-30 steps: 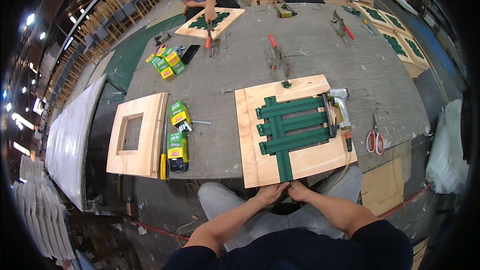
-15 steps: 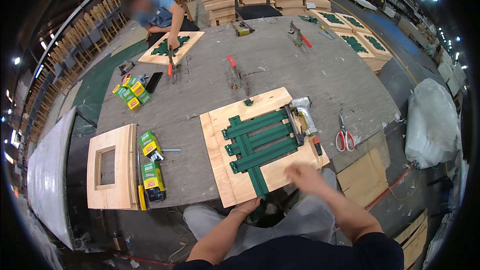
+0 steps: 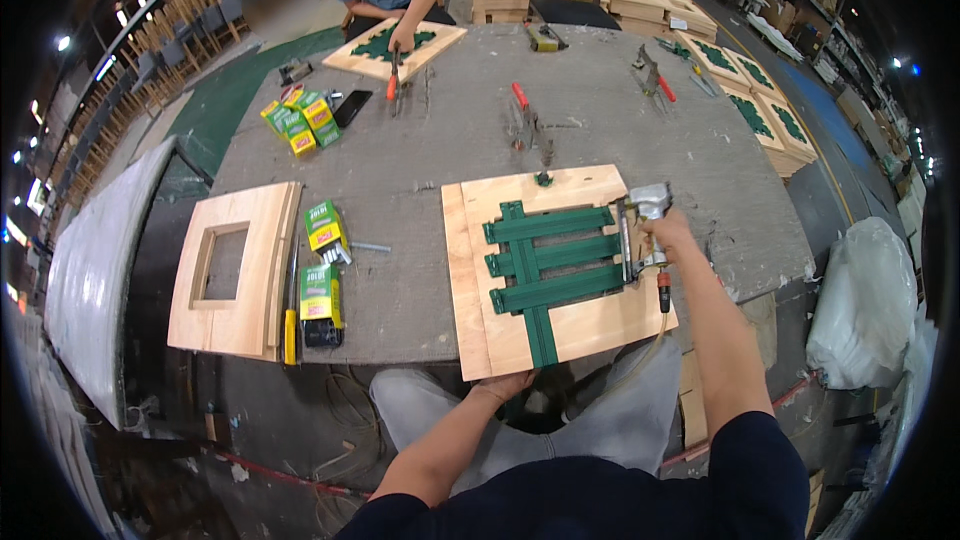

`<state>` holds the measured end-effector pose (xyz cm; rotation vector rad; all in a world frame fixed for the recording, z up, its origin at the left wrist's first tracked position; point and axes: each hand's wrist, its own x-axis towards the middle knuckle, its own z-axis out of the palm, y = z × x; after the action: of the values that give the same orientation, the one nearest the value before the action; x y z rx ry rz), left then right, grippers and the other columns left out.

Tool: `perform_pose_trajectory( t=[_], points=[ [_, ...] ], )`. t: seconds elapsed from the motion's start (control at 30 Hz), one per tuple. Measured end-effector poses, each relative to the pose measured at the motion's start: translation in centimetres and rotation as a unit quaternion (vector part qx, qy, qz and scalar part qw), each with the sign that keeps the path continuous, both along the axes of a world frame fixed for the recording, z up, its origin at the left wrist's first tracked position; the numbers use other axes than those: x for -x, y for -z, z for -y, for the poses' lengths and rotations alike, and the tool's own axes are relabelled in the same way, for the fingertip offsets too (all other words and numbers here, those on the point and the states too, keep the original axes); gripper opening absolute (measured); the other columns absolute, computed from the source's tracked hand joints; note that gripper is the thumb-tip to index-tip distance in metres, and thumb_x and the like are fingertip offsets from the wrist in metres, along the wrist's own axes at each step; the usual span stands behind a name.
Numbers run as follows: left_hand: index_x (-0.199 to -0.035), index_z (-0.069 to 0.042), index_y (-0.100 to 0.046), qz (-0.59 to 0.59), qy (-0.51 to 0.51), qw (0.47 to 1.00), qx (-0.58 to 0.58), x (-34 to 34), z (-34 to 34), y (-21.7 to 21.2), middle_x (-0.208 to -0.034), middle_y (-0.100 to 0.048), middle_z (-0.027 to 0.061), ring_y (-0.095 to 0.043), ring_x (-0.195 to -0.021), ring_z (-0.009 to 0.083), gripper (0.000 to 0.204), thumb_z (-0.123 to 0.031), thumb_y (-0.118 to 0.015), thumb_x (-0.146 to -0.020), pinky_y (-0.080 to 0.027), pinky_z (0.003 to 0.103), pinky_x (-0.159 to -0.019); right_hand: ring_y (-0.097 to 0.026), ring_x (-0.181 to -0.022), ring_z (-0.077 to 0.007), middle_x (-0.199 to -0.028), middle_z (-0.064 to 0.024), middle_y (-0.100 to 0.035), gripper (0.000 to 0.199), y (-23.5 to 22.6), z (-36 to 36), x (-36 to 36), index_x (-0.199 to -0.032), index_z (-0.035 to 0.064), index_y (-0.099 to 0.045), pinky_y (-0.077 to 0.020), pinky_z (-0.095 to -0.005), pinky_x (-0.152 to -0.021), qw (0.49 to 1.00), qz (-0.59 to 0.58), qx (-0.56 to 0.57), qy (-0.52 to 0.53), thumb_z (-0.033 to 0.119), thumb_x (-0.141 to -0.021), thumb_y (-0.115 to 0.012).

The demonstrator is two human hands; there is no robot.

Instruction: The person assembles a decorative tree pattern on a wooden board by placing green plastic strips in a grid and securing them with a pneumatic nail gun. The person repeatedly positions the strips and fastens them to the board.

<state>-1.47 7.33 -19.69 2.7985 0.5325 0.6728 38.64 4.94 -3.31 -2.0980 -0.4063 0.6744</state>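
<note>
Right hand point(image 3: 668, 236) now clamped on nail gun point(image 3: 640, 230) beside green slats point(image 3: 548, 262); left hand point(image 3: 505, 385) gripping plywood panel point(image 3: 590, 325) edge, no longer paired below.

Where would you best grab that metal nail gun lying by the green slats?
By its handle, coming from the right side, as the right hand does now. The nail gun has its long magazine along the green slats on the wooden panel, so the handle sticks out toward the panel's right edge.
</note>
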Motion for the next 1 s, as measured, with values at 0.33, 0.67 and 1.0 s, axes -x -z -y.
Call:
perform_pose_trajectory(
  t=[0.33,0.67,1.0],
  points=[
    [-0.122,-0.019,-0.067,0.052,0.001,0.996,0.076,0.1,-0.3,0.7,-0.12,-0.069,0.008,-0.064,-0.114,0.0335,0.035,-0.042,-0.058,-0.097,-0.051,0.05,-0.1,-0.055,-0.052,-0.0133,-0.071,-0.0012,-0.056,0.046,-8.0,7.1,15.0,-0.105,0.0045,-0.06,-0.0469,-0.0313,-0.046,0.995,-0.066,-0.07,0.016,0.041,-0.088,-0.081],
    [-0.12,-0.016,-0.068,0.046,-0.006,0.994,0.101,0.4,-1.0,-1.5,-0.119,-0.069,0.0093,-0.064,-0.111,0.0362,0.036,-0.032,-0.068,-0.088,-0.05,0.052,-0.096,-0.058,-0.057,-0.0105,-0.084,-0.002,-0.062,0.024,-3.5,6.1,25.9,-0.113,0.0004,-0.062,-0.0466,-0.0264,-0.048,0.965,-0.201,-0.035,-0.163,0.02,-0.101,-0.067],
    [-0.126,-0.016,-0.065,0.074,-0.01,0.996,0.046,0.5,-1.1,-1.4,-0.125,-0.066,0.0092,-0.061,-0.118,0.0365,0.042,-0.033,-0.066,-0.088,-0.047,0.055,-0.102,-0.057,-0.052,-0.0094,-0.076,-0.0025,-0.065,0.022,-3.3,5.5,27.7,-0.103,-0.0005,-0.066,-0.045,-0.0267,-0.045,0.977,-0.157,-0.007,-0.146,0.021,-0.099,-0.069]
  ],
)
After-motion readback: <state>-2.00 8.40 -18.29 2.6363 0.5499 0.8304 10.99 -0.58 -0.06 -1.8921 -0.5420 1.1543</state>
